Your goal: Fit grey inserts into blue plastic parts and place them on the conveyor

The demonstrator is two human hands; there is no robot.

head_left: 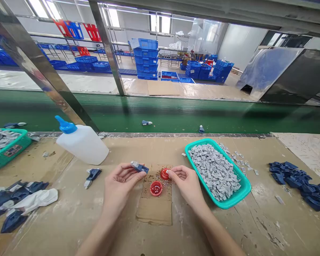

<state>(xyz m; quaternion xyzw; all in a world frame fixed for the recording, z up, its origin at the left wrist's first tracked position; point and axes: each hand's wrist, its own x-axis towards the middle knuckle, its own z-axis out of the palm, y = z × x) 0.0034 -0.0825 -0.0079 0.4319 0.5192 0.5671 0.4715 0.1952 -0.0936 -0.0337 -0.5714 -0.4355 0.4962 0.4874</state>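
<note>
My left hand (120,183) pinches a small navy-blue plastic part with a grey end (140,167) between thumb and fingers. Thumb and fingertips of my right hand (185,181) are closed on a small light-grey piece (168,172), held at a red cap (164,174). Just nearer to me is a second red cap (156,188) with shiny liquid inside. Both caps rest on a piece of cardboard (154,209) spotted with drips. Beside my right hand stands a green basket (245,193) full of similar grey pieces (214,170).
A white squeeze bottle with a blue nozzle (82,145) stands at left, near a navy-grey part (92,176). Navy parts lie in piles left (18,199) and right (298,181). Another green basket (8,156) is at far left. Behind runs a green conveyor belt (170,113) carrying several parts.
</note>
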